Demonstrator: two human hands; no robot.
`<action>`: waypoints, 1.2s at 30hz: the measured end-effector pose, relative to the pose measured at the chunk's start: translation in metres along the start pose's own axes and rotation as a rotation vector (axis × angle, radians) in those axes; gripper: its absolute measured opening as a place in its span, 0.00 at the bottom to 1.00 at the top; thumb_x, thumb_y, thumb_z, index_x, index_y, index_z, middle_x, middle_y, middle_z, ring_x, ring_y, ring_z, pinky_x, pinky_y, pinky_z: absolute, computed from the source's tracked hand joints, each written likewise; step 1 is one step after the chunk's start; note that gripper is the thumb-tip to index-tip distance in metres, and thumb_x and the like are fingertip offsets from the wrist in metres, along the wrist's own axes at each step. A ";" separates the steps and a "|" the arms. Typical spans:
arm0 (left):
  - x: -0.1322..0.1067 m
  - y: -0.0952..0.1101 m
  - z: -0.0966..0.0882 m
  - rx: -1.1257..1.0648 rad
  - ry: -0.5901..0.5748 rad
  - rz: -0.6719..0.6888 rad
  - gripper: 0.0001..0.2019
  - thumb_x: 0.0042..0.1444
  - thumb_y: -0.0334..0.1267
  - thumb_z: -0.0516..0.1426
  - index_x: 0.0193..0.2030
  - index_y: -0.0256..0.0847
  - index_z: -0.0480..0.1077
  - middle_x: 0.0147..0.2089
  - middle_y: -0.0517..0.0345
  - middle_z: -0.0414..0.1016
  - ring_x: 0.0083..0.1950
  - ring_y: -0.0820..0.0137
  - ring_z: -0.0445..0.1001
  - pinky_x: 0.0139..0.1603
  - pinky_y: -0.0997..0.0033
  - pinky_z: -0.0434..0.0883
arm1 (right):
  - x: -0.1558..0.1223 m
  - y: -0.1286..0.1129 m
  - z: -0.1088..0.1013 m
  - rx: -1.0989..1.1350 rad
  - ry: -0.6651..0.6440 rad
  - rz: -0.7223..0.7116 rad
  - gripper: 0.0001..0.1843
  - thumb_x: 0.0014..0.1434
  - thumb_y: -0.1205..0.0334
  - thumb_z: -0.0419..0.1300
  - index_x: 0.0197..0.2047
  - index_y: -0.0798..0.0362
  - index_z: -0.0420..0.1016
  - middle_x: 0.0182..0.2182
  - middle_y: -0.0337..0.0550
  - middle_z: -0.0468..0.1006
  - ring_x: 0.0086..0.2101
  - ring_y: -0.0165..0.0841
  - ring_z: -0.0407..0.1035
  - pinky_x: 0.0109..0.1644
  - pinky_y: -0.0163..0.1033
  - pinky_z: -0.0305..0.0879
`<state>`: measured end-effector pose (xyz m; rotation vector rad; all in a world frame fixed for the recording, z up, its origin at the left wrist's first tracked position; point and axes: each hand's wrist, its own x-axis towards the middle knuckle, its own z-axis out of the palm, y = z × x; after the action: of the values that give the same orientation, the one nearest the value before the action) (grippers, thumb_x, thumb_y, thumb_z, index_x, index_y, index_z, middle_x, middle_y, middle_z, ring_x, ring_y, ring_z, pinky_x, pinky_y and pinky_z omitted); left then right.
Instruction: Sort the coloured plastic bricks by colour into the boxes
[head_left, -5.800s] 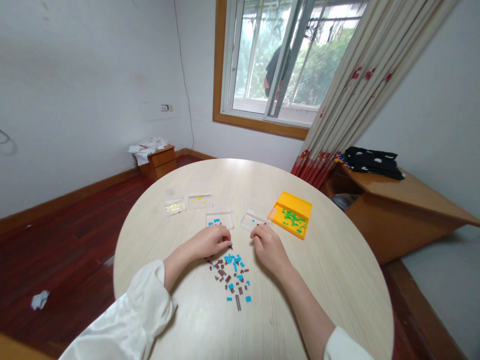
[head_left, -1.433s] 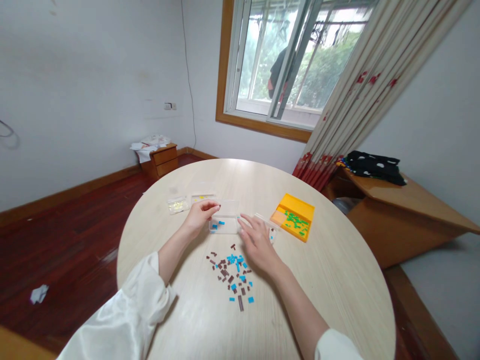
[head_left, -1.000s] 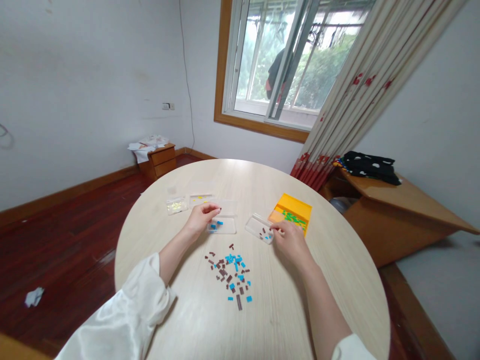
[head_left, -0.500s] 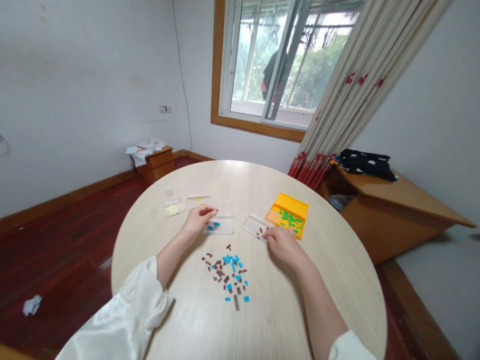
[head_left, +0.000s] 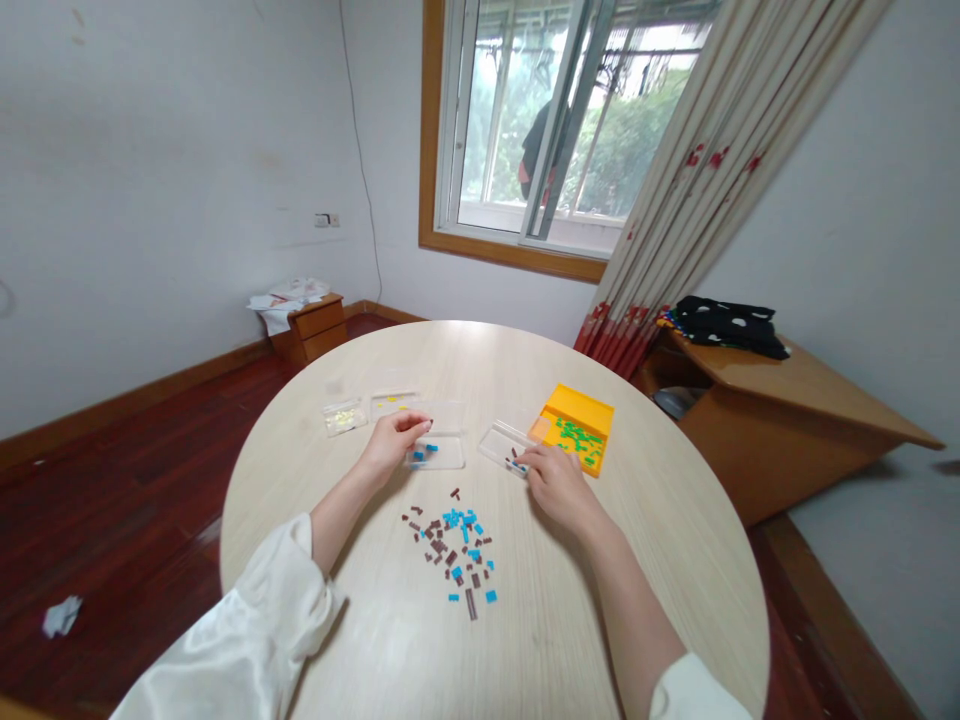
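Note:
My left hand (head_left: 394,447) is closed in a pinch above a clear plastic box (head_left: 454,461). A small dark brown toy brick (head_left: 430,424) shows at its fingertips. Inside that box lie a few blue bricks (head_left: 419,456). My right hand (head_left: 556,484) has its fingers down in a second clear box (head_left: 491,446), among brown bricks (head_left: 511,454). A speck of blue shows by those fingertips, too small to make out. Nearer me on the table, brown bricks (head_left: 439,547) and blue bricks (head_left: 491,596) lie loose in one mixed heap.
An orange box (head_left: 583,403) with green bricks (head_left: 577,436) stands right of the clear boxes. At the left are a clear box with yellow pieces (head_left: 392,400) and another with pale yellow pieces (head_left: 345,417). All rest on a round wooden table (head_left: 570,640).
My right hand's fingertips have shifted slightly left within the clear box, and more blue shows beside them. The left hand keeps its pinch over its box. The view has moved a little.

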<state>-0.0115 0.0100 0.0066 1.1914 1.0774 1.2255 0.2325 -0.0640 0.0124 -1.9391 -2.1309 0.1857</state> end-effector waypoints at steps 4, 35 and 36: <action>0.001 -0.001 0.000 -0.008 0.006 0.008 0.13 0.32 0.41 0.65 0.25 0.35 0.73 0.25 0.60 0.69 0.23 0.78 0.62 0.22 0.78 0.56 | 0.001 0.001 0.002 -0.003 -0.034 -0.029 0.20 0.58 0.73 0.46 0.40 0.51 0.78 0.43 0.45 0.77 0.45 0.37 0.65 0.46 0.41 0.51; 0.002 0.000 -0.002 -0.019 0.013 0.019 0.15 0.32 0.45 0.66 0.25 0.36 0.73 0.25 0.60 0.69 0.23 0.78 0.62 0.21 0.78 0.56 | 0.007 -0.027 0.028 0.284 0.335 -0.211 0.29 0.51 0.75 0.47 0.54 0.50 0.70 0.55 0.48 0.68 0.53 0.41 0.58 0.57 0.53 0.55; 0.001 0.000 -0.002 -0.022 0.011 0.017 0.15 0.32 0.45 0.66 0.25 0.36 0.73 0.24 0.60 0.69 0.23 0.78 0.61 0.21 0.78 0.56 | 0.007 -0.035 0.031 0.280 0.326 -0.232 0.30 0.50 0.75 0.47 0.55 0.51 0.69 0.56 0.48 0.67 0.53 0.41 0.57 0.57 0.53 0.54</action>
<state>-0.0131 0.0115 0.0064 1.1804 1.0618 1.2548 0.1900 -0.0580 -0.0076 -1.4437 -1.9712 0.1073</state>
